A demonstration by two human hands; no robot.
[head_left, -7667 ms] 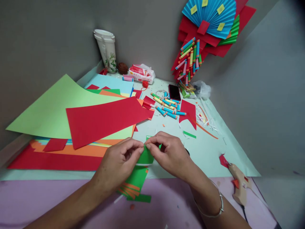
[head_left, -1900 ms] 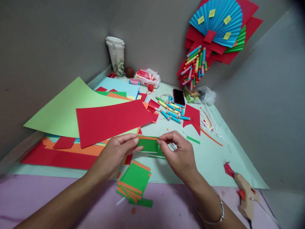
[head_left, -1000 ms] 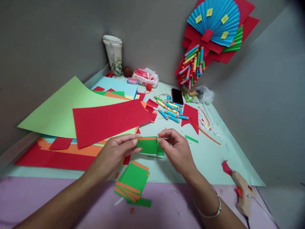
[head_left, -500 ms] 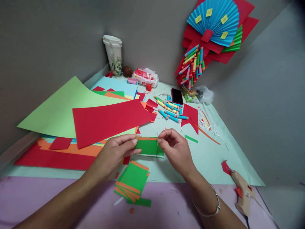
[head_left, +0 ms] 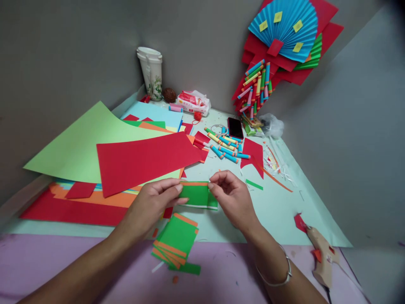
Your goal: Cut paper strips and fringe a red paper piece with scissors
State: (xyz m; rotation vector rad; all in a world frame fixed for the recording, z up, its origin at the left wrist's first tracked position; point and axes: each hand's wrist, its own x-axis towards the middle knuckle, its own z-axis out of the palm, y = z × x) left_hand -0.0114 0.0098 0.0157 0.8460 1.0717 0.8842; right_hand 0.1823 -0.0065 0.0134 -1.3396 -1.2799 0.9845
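Between my two hands is a small green paper piece (head_left: 196, 196) with an orange strip along its top edge and a white line along its lower edge. My left hand (head_left: 158, 196) pinches its left end, thumb in front. At the upper right, my right hand (head_left: 232, 198) pinches the orange strip between thumb and fingertips. The paper is held a little above the table. Just below lies a fanned stack of green paper pieces with orange strips (head_left: 182, 234). A green scrap (head_left: 190, 269) sticks out under it.
Large red (head_left: 145, 162) and light green sheets (head_left: 72, 147) cover the left side. Several rolled paper tubes (head_left: 226, 145) lie beyond my hands, near a phone (head_left: 235, 128). A glue gun (head_left: 321, 257) rests at right. Behind stand a white cup (head_left: 152, 74) and a blue paper fan (head_left: 287, 27).
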